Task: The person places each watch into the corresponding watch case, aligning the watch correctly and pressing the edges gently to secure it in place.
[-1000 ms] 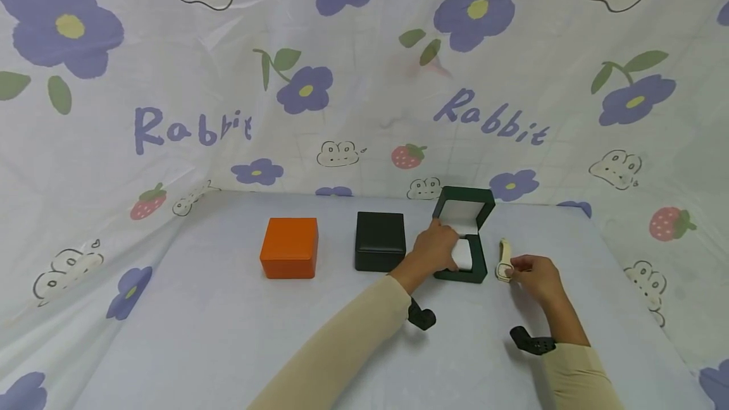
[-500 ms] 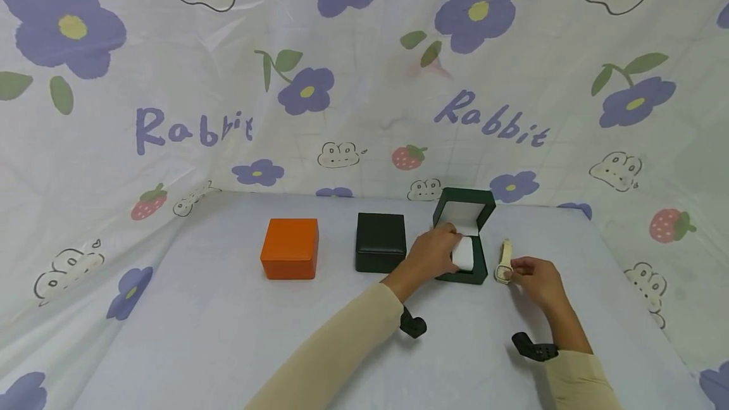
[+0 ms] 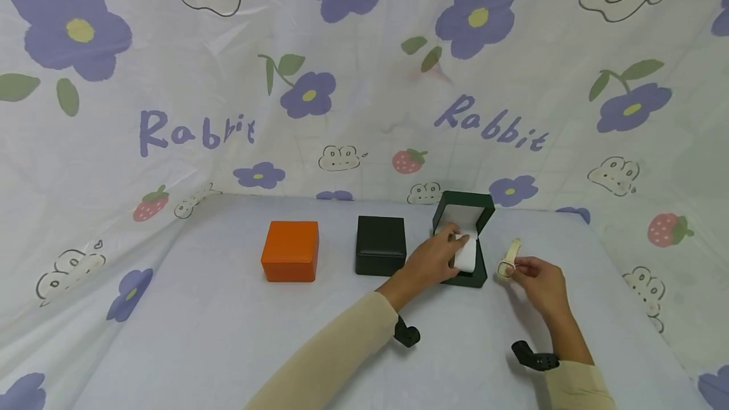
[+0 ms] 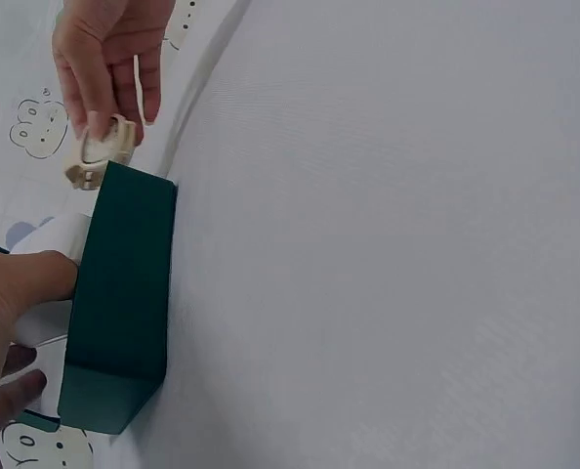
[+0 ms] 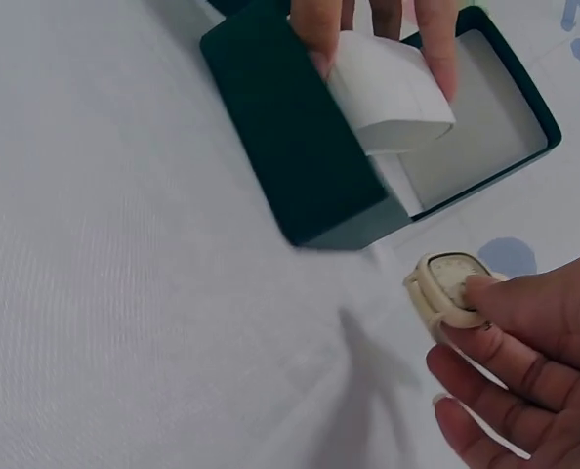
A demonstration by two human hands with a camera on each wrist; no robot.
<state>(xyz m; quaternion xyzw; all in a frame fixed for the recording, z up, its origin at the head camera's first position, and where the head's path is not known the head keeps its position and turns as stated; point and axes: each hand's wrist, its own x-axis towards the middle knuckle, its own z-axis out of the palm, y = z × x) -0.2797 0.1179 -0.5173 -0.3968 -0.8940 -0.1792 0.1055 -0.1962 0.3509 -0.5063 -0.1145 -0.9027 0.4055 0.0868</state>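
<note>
A dark green watch box (image 3: 471, 278) stands with its lid up at the right of the table. My left hand (image 3: 429, 264) holds the white watch cushion (image 5: 393, 88) between thumb and fingers; in the right wrist view it sticks partly up out of the box base. To the right of the box, my right hand (image 3: 543, 286) pinches a cream wristwatch (image 3: 505, 269) by its case. The thumb lies on the dial (image 5: 456, 272) in the right wrist view. The watch is held up off the cloth, above its shadow.
A black box (image 3: 380, 247) sits just left of the green one, near my left forearm. Farther left is an orange box (image 3: 290, 252). Both are closed. A white cloth (image 3: 228, 334) covers the table, and a patterned curtain (image 3: 364, 106) hangs behind it.
The watch in my right hand has tilted, its strap end swinging right. My left hand's fingers have shifted on the cushion, which has come up a little and tilted in the box.
</note>
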